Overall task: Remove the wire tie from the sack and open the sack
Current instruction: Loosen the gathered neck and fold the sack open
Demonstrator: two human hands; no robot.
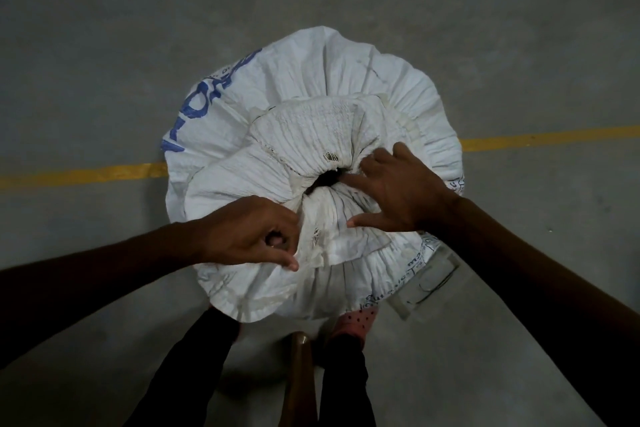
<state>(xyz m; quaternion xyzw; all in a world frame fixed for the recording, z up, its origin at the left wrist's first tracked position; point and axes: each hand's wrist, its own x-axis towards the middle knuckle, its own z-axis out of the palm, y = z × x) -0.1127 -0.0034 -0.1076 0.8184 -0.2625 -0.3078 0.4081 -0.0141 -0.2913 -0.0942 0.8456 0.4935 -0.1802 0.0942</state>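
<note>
A: Where do we have the sack (311, 135) right now?

B: It stands upright on the grey floor (104, 45), straddling the yellow line (83, 174), just in front of our feet. Its mouth is gathered into pleats around a small dark opening (325, 180) at the centre.

A: And our left hand (249, 236)?

B: Curled tight at the near-left side of the gathered neck, fingertips pinching a fold of the white fabric.

A: The right hand (398, 194)?

B: Spread flat, fingers splayed over the pleats, index finger reaching to the edge of the dark opening, thumb pressed on the fabric below. It grasps nothing; it only rests on the sack.

A: Do we see the wire tie?

B: We cannot tell; a thin dark wire (433, 289) lies on a pale flat piece (426, 281) on the floor by the sack's right side, beside our pink shoe (356, 322), but whether that is the tie is unclear
</note>
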